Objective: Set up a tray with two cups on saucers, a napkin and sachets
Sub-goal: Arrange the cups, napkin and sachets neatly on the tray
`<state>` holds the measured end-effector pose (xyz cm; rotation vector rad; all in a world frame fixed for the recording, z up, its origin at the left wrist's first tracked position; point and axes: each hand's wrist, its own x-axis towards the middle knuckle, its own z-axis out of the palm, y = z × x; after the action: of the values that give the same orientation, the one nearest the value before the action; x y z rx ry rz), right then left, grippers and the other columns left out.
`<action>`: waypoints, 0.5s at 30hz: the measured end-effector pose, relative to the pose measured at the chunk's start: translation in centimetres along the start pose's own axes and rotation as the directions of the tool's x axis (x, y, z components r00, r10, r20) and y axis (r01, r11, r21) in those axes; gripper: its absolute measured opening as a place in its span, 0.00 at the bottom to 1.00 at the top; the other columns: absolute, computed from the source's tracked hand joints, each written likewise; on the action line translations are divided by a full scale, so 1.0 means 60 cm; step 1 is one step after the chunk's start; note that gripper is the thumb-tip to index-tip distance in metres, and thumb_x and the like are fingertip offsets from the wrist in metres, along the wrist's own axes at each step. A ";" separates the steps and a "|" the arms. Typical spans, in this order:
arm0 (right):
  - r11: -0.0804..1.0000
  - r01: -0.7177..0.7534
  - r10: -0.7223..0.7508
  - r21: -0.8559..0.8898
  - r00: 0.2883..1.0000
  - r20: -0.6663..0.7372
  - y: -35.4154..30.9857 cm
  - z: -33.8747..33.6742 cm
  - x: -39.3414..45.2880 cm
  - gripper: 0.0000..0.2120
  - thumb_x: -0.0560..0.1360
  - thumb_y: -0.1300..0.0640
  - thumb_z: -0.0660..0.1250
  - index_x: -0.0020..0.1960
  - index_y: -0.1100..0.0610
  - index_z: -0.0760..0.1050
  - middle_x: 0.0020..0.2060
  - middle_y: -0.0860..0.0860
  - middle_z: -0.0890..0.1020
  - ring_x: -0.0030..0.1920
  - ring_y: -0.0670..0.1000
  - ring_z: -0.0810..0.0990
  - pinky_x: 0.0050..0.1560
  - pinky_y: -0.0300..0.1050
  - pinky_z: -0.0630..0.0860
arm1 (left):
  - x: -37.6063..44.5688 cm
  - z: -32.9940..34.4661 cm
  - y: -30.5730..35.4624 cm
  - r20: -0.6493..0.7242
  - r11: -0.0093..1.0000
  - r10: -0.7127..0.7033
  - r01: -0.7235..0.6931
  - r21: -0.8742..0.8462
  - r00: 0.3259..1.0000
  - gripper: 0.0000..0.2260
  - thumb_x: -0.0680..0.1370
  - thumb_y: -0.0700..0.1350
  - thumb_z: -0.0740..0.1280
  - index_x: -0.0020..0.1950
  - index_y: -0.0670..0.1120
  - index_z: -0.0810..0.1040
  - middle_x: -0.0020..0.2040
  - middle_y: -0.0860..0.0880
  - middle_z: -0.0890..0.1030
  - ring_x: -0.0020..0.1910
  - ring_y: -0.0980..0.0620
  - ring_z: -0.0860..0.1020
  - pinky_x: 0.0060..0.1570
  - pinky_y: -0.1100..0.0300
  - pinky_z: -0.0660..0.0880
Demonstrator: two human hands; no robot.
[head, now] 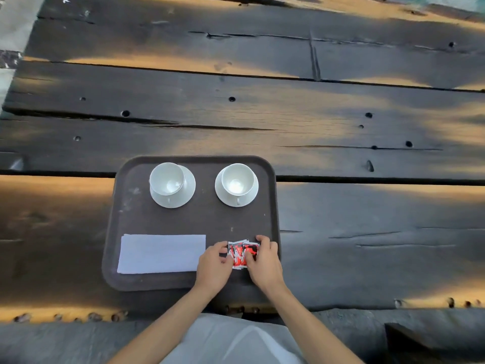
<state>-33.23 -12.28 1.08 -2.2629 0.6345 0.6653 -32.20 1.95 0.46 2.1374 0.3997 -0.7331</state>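
Observation:
A dark brown tray (136, 222) lies on the wooden table near its front edge. On its far half stand two white cups, the left cup (167, 179) on a white saucer (186, 195) and the right cup (237, 179) on a second saucer (223, 197). A folded white napkin (160, 253) lies flat at the tray's near left. At the near right lie red sachets (240, 254), overlapping in a small bunch. My left hand (214, 264) touches their left side with curled fingers. My right hand (263, 260) curls over their right side and pinches them.
The table (341, 206) is made of dark, weathered planks with cracks and holes, lit in patches. Its front edge runs just below the tray. A dark object (430, 342) shows at the bottom right, beside my light clothing.

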 end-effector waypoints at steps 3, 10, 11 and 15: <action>0.999 0.029 -0.029 0.018 0.999 0.027 -0.007 0.003 0.001 0.23 0.80 0.53 0.67 0.72 0.54 0.65 0.66 0.54 0.71 0.64 0.54 0.77 0.62 0.49 0.76 | -0.004 0.009 0.006 0.014 0.998 -0.033 0.034 -0.053 0.999 0.18 0.80 0.41 0.67 0.70 0.45 0.76 0.61 0.46 0.81 0.48 0.53 0.82 0.51 0.64 0.75; 0.998 0.047 -0.046 -0.051 0.999 0.026 -0.009 0.003 0.003 0.21 0.80 0.51 0.65 0.72 0.50 0.67 0.64 0.53 0.70 0.66 0.54 0.72 0.61 0.49 0.75 | -0.008 0.013 0.014 0.060 0.993 -0.050 0.056 -0.104 0.997 0.20 0.80 0.42 0.67 0.73 0.46 0.75 0.61 0.49 0.79 0.49 0.57 0.82 0.44 0.73 0.73; 0.997 0.056 -0.055 -0.051 0.998 0.035 -0.009 0.004 0.002 0.21 0.80 0.50 0.65 0.72 0.49 0.67 0.64 0.52 0.69 0.66 0.54 0.72 0.60 0.49 0.76 | -0.009 0.013 0.014 0.066 0.992 -0.052 0.059 -0.108 0.996 0.20 0.81 0.43 0.67 0.73 0.46 0.74 0.61 0.49 0.78 0.49 0.57 0.82 0.43 0.74 0.73; 0.991 0.104 -0.099 -0.083 0.993 0.060 -0.008 0.006 0.001 0.21 0.80 0.50 0.65 0.72 0.47 0.69 0.61 0.51 0.68 0.62 0.54 0.74 0.58 0.49 0.77 | -0.010 0.008 0.012 0.084 0.989 -0.064 0.074 -0.129 0.994 0.19 0.81 0.44 0.66 0.73 0.48 0.74 0.63 0.51 0.78 0.51 0.58 0.81 0.44 0.73 0.73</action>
<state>-32.99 -11.76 1.03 -2.3301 0.4687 0.7150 -32.48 1.10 1.06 1.9718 0.4689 -0.8058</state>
